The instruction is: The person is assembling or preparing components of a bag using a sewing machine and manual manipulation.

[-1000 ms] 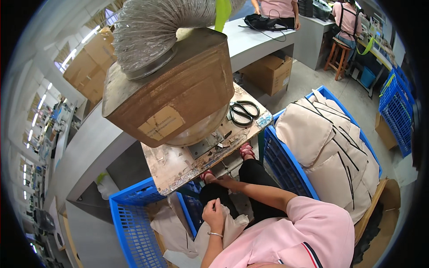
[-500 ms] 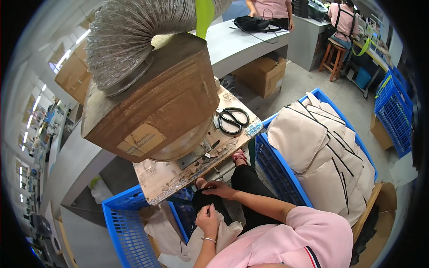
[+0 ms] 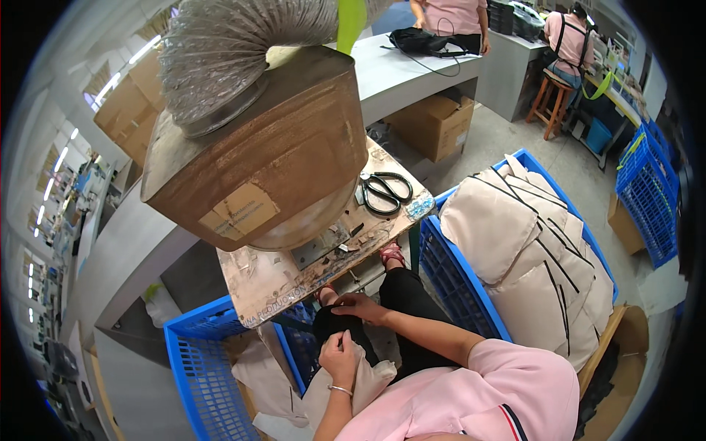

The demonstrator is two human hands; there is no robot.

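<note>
My left hand (image 3: 338, 359), with a bracelet at the wrist, is closed in a pinch on a beige fabric piece (image 3: 373, 378) that lies over my lap. Just above it, my right hand (image 3: 363, 309) reaches across from the right, fingers curled together over my black-trousered knee. Whatever those right fingers hold is too small and dark against the trousers to make out. Black-handled scissors (image 3: 384, 194) rest on the worn worktable (image 3: 272, 290) ahead, beyond both hands.
A large brown metal hood (image 3: 257, 154) with a silver flexible duct (image 3: 213, 62) covers much of the worktable. At my right, a blue crate (image 3: 471, 283) holds beige pieces with black cords (image 3: 515, 228). Another blue crate (image 3: 202, 367) with beige fabric stands left. Two people work farther back.
The view has shifted slightly, so the hood and table sit a little differently. Both hands keep nearly the same pose over my lap.
</note>
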